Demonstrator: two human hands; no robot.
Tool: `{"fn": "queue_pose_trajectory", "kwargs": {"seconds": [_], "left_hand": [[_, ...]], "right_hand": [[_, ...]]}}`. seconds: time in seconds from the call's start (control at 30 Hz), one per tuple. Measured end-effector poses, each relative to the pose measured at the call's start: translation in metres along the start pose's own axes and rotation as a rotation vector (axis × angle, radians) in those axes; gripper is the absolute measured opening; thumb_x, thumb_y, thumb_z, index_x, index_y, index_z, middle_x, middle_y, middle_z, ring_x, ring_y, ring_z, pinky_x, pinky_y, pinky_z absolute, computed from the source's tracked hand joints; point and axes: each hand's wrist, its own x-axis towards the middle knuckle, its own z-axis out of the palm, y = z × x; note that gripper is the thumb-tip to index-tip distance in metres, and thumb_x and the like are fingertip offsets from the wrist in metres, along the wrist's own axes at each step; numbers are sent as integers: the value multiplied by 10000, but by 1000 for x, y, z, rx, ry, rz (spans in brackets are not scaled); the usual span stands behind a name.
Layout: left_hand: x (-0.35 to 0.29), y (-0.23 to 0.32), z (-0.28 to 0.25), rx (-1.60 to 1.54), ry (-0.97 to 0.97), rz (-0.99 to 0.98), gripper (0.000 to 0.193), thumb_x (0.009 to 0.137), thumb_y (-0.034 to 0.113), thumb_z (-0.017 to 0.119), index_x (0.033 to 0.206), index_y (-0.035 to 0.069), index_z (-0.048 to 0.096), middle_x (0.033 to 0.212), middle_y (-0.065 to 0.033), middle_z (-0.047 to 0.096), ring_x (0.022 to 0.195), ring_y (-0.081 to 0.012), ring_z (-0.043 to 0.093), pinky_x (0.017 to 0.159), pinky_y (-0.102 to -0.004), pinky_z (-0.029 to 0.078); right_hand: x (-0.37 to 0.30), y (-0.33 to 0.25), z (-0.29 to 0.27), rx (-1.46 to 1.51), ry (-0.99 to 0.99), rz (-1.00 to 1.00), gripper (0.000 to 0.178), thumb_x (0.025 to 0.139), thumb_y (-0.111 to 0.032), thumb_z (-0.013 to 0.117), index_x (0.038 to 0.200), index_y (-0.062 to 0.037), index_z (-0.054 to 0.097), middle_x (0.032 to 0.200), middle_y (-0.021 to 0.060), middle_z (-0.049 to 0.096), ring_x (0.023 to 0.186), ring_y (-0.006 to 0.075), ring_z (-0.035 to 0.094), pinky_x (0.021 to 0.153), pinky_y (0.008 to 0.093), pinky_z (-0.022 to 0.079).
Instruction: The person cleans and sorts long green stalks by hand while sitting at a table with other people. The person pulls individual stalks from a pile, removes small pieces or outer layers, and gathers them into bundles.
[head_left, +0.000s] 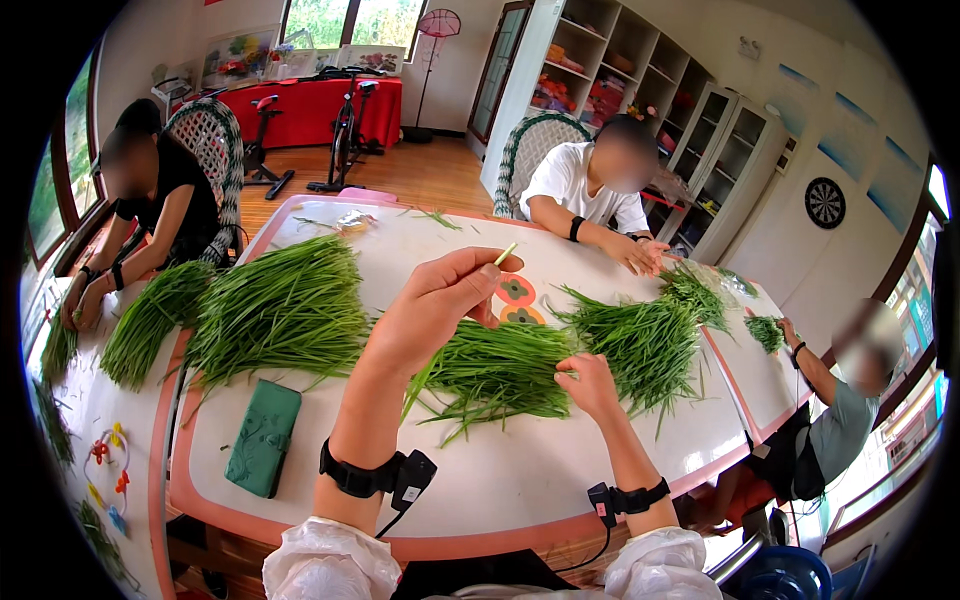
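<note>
My left hand (pixel 455 285) is raised above the middle of the table, thumb and forefinger closed on a thin chive stalk (pixel 506 255) whose pale end sticks up. Lower and to the right, my right hand (pixel 590 384) has its fingers pinched together at the right end of the middle chive pile (pixel 500 365). What lies between those fingertips is too small to make out. A larger chive pile (pixel 285 305) spreads to the left of my left forearm. Another chive pile (pixel 640 345) lies just beyond my right hand. Both wrists wear black straps with small boxes and cables.
A green wallet-like case (pixel 264 438) lies on the white table (pixel 400 500) at the near left. Orange round coasters (pixel 515 290) sit behind the middle pile. Three other people handle greens around the tables: far left, across from me, and right. A blue basin (pixel 785 570) stands lower right.
</note>
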Motion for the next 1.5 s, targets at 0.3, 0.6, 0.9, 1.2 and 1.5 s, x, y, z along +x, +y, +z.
{"fn": "queue_pose_trajectory", "kwargs": {"seconds": [0.3, 0.6, 0.9, 1.2, 1.5], "left_hand": [[0, -3, 4, 127, -49, 21, 253, 917, 150, 477, 1048, -51, 559, 757, -3, 541, 676, -76, 518, 658, -214, 436], [1, -9, 16, 157, -162, 4, 229, 914, 142, 487, 1017, -42, 575, 780, -2, 537, 703, -62, 479, 661, -203, 415], [3, -22, 20, 167, -256, 14, 207, 911, 100, 484, 992, -73, 562, 813, -11, 535, 748, -75, 465, 690, -210, 406], [1, -28, 32, 391, -265, 1, 197, 915, 128, 488, 980, -40, 568, 836, -22, 597, 768, -78, 497, 701, -234, 422], [-3, -42, 52, 479, -372, -46, 172, 907, 101, 474, 965, -44, 546, 759, -52, 577, 683, -119, 523, 661, -256, 444]], "right_hand": [[-8, 11, -7, 504, -67, 134, 186, 816, -181, 573, 878, -6, 594, 773, 76, 639, 688, 149, 603, 630, 269, 446], [-30, -7, -39, 813, -105, 231, 204, 852, -139, 570, 974, 22, 594, 811, 50, 630, 736, 92, 588, 639, 217, 437], [-46, -19, -58, 718, -18, 184, 198, 840, -81, 591, 1010, 19, 600, 849, 42, 633, 776, 97, 599, 659, 213, 456], [-69, -83, -97, 698, 85, 52, 284, 809, -101, 640, 1079, -41, 577, 801, 53, 640, 700, 88, 569, 643, 224, 454], [-60, -134, -115, 465, 281, -205, 361, 803, -99, 636, 1147, -63, 534, 795, 64, 648, 639, 145, 572, 574, 241, 465]]}}
